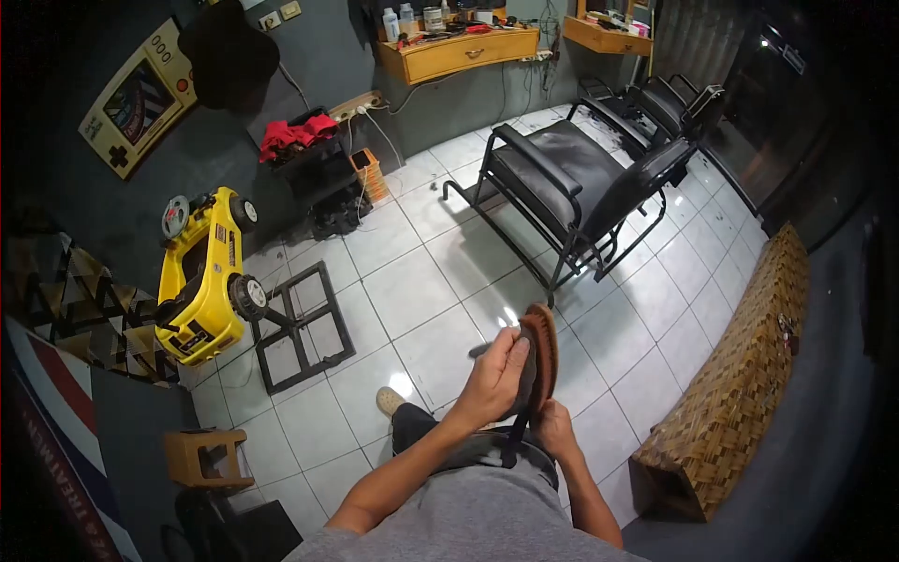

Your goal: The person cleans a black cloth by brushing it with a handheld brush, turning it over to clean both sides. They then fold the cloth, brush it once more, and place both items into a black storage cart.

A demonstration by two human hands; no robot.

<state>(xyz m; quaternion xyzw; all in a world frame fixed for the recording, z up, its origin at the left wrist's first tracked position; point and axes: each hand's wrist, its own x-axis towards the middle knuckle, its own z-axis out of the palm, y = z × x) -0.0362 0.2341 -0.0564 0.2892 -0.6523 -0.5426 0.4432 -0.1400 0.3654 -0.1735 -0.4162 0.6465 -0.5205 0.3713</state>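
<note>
In front of my waist, a long brush [547, 361] with reddish-brown bristles and a wooden rim stands nearly upright. My right hand [554, 431] is closed around its lower end. My left hand [492, 379] is closed beside the bristles, on a dark object [526, 379] whose kind I cannot make out. A dark tip also pokes out to the left of that hand. Below, a black strap-like strip [515, 440] hangs against my grey shirt.
Ahead stands a black barber chair [562, 173]. On the left are a yellow toy car [211, 281] on a black frame [304, 328] and a small brown stool [206, 457]. A woven bench [730, 393] runs along the right. A wooden drawer shelf [459, 58] holds bottles and tools.
</note>
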